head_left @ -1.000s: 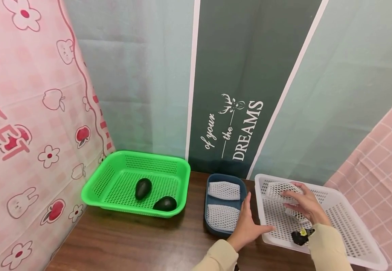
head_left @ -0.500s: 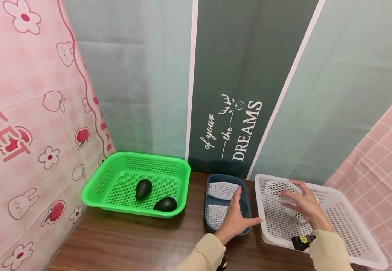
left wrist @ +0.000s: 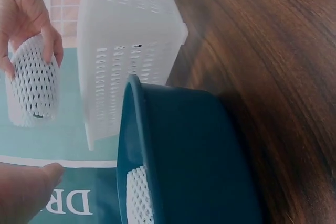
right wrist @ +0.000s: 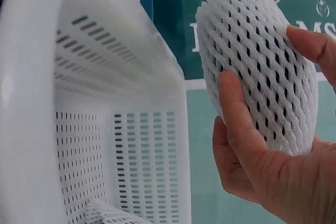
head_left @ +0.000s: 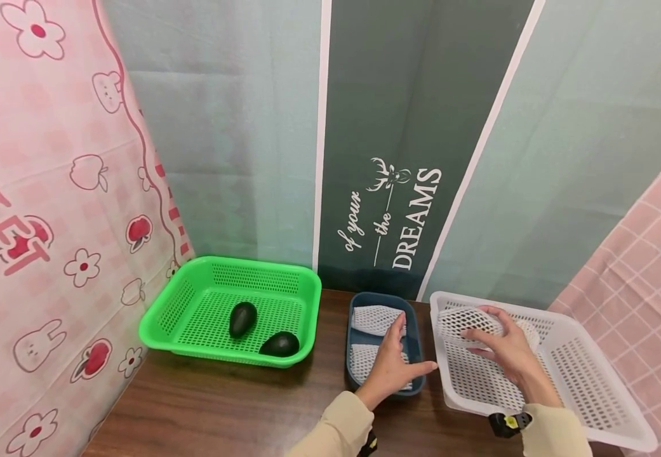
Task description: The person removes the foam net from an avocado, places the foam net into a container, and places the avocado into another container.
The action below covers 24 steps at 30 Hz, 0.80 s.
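Note:
My right hand [head_left: 504, 346] grips a white foam net sleeve [right wrist: 257, 72] with something dark showing through its mesh. It is held up above the far left part of the white basket [head_left: 587, 374]. Another white foam net [head_left: 529, 333] lies partly hidden behind that hand in the basket. My left hand [head_left: 388, 371], fingers straight and thumb spread, hovers over the dark blue box [head_left: 373, 340], holding nothing. Inside the box lie two netted pieces, one at the back [head_left: 374, 319] and one at the front [head_left: 361, 362]; the left hand partly covers both.
A green basket [head_left: 155, 336] on the left contains two dark avocados [head_left: 242, 319]. Printed curtains [head_left: 250, 158] close off the back and sides. Brown wooden table [head_left: 221, 406] lies in front of the baskets.
My left hand has shifted left, away from the white basket's edge and over the blue box. My right hand has carried the foam-netted piece slightly left, toward the basket's left rim.

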### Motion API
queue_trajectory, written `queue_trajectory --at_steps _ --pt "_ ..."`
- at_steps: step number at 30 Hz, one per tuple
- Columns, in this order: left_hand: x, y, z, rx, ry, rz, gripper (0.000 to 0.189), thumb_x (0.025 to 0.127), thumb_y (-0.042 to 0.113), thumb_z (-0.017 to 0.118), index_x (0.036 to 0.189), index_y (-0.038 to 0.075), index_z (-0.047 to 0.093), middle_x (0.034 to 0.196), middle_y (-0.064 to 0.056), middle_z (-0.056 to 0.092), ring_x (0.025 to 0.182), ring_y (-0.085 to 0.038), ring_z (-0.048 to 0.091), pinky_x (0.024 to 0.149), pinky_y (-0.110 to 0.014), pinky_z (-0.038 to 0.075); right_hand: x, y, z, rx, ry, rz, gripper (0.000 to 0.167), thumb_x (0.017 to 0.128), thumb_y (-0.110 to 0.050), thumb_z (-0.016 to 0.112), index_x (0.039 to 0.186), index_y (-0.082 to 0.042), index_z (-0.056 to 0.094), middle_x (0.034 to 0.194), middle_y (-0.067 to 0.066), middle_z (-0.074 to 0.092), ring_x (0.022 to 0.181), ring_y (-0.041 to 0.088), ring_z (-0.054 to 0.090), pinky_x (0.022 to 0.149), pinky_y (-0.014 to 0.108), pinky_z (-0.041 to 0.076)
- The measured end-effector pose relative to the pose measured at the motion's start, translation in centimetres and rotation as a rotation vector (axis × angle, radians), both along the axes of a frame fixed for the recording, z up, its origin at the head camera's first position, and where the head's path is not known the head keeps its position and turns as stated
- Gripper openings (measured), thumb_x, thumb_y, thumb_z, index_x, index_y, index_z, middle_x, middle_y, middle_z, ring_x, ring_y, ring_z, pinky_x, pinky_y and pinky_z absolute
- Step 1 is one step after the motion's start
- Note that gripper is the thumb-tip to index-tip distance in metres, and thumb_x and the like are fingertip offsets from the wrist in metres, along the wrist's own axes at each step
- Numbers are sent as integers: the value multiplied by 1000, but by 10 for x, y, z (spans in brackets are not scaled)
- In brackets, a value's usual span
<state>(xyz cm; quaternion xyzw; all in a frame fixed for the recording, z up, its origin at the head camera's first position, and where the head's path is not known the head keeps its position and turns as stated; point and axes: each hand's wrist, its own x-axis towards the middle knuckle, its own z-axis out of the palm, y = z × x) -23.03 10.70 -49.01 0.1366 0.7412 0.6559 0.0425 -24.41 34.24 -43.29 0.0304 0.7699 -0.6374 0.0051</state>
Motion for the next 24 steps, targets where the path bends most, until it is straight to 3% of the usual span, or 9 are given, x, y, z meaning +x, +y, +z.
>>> queue_trajectory --at_steps 6,13,18,24 --pt "0 -4 3 91 -53 -23 83 81 21 80 149 18 32 150 0 35 133 -23 41 100 -35 41 9 -11 -1 15 8 3 55 86 -5 72 129 -8 39 109 11 50 86 15 64 73 43 56" --pt "-2 -7 5 142 -95 -23 72 84 22 78 144 22 38 142 -1 43 125 -26 50 92 -33 48 16 -26 -1 -3 10 20 58 86 -4 72 132 -7 38 116 20 44 87 18 64 74 45 55" --pt "-1 -8 6 136 -89 -22 68 87 28 74 144 20 39 141 -3 44 124 -25 51 90 -33 49 23 -34 -3 -17 5 40 61 85 -1 71 135 -5 36 113 20 47 86 20 65 73 45 55" --pt "2 -9 8 212 -67 -50 56 93 26 68 142 20 41 141 -7 43 124 -26 51 88 -32 50 30 -43 -7 -40 15 59 60 84 3 71 133 -3 37 111 18 48 86 22 65 72 46 56"
